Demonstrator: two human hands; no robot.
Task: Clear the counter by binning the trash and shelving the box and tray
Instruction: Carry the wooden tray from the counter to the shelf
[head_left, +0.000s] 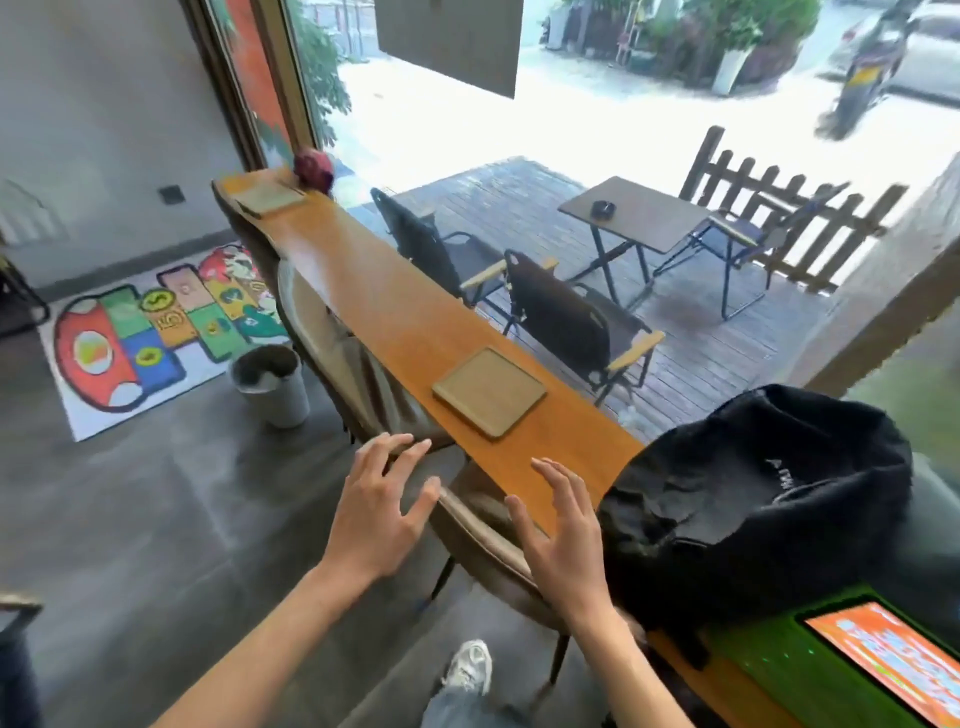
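A flat square tan tray (489, 391) lies on the long wooden counter (363, 291) that runs along the window. A second flat tan tray (270, 199) rests at the counter's far end. My left hand (382, 512) hovers open beside the counter's near edge, fingers spread, holding nothing. My right hand (563, 535) is open above the counter's near part, short of the near tray. A grey round bin (270, 384) stands on the floor left of the counter.
A black bag (753, 499) sits on the counter at the right. A green device with an orange screen (893, 670) lies nearest me. Padded chairs (337, 332) stand tucked under the counter. A dark red round object (313, 169) sits at the far end. A colourful rug (156, 332) covers the floor.
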